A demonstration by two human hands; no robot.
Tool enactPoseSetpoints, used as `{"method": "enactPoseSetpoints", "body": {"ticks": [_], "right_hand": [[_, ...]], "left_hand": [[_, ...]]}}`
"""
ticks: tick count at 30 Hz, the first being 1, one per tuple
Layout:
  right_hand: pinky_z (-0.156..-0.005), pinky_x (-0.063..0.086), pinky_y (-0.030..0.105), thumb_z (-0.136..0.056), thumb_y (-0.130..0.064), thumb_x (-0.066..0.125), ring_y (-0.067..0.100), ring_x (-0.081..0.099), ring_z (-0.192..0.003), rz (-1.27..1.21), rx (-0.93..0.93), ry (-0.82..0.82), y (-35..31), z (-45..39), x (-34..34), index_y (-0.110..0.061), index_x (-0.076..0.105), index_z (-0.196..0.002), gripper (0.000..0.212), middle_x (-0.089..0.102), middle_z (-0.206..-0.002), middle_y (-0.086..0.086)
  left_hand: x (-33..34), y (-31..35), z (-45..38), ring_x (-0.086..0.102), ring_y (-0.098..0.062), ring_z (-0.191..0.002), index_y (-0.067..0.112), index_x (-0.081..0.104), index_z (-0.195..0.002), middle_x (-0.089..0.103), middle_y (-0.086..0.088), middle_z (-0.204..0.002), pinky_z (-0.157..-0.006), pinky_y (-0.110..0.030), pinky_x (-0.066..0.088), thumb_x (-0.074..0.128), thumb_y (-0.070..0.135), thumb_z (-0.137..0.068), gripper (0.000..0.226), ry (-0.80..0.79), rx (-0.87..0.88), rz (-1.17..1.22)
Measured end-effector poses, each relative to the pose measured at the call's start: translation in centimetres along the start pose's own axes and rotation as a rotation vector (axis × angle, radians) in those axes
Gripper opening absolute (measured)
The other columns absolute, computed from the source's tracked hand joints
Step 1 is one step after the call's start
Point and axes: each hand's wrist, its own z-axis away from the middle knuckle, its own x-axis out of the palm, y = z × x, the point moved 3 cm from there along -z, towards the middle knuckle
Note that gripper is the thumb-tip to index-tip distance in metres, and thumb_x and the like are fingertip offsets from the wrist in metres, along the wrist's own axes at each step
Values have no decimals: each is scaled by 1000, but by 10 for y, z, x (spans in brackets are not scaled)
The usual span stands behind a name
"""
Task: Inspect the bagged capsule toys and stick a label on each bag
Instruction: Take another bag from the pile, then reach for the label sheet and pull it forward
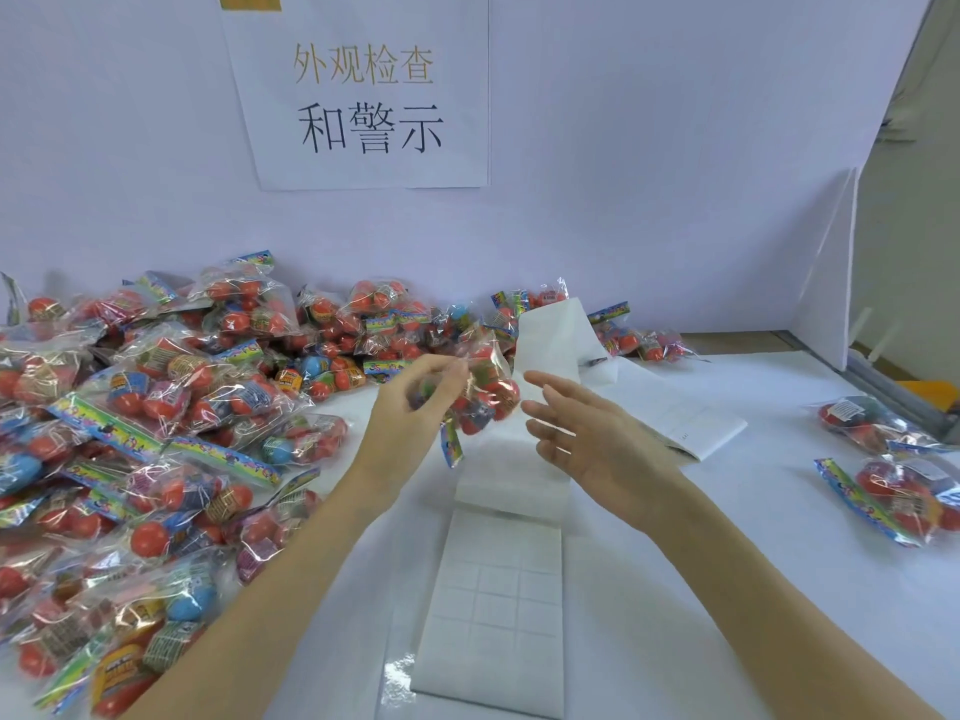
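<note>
One clear crinkly bag of red capsule toys [480, 394] hangs pinched in the left hand [415, 402], long axis upright above the white table [753, 511]. Just right, the right hand [582, 433] waits, grip spread, holding nothing, over the white label sheet [493, 605].

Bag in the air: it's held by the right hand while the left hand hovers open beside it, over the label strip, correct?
Not quite. The head view shows the left hand pinching the bag, while the right hand hovers open beside it, over the label strip.
</note>
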Motion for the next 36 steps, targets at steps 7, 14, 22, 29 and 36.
{"method": "enactPoseSetpoints", "body": {"ticks": [7, 14, 22, 29, 36], "right_hand": [[-67, 41, 24, -82, -52, 76, 5, 46, -66, 293, -100, 31, 3, 2, 5, -31, 80, -111, 36, 70, -81, -5], [-99, 51, 55, -86, -49, 73, 44, 68, -105, 348, -146, 48, 3, 1, 7, -12, 74, -110, 44, 78, -104, 16], [-85, 55, 34, -94, -35, 74, 24, 72, -101, 357, -134, 169, 3, -1, 2, -13, 71, -114, 30, 77, -107, 10], [-75, 56, 41, -104, -32, 62, 13, 64, -74, 641, -368, 318, -2, 1, 3, -14, 73, -96, 23, 75, -86, 5], [-69, 55, 40, -104, -28, 62, 15, 64, -65, 765, -422, 273, -6, 4, 4, -12, 69, -80, 30, 72, -72, 1]], "left_hand": [[6, 0, 4, 70, -1, -85, 41, 80, -92, 77, 12, -91, -78, -13, 53, 67, 50, -90, 16, -86, -1, 92], [14, -7, 5, 71, -6, -72, 33, 81, -87, 77, 4, -81, -63, -15, 52, 68, 63, -82, 34, -108, -153, 115], [7, -13, 2, 54, -21, -77, -3, 66, -104, 64, -26, -92, -69, -32, 46, 52, 30, -109, 36, -12, -36, -17], [7, -10, 1, 69, -10, -83, 14, 73, -101, 75, -2, -88, -78, -21, 55, 62, 27, -104, 18, -22, -41, -37], [8, -4, 4, 64, -10, -70, 8, 69, -93, 70, -8, -80, -60, -20, 51, 58, 20, -107, 21, 47, 53, -85]]}}
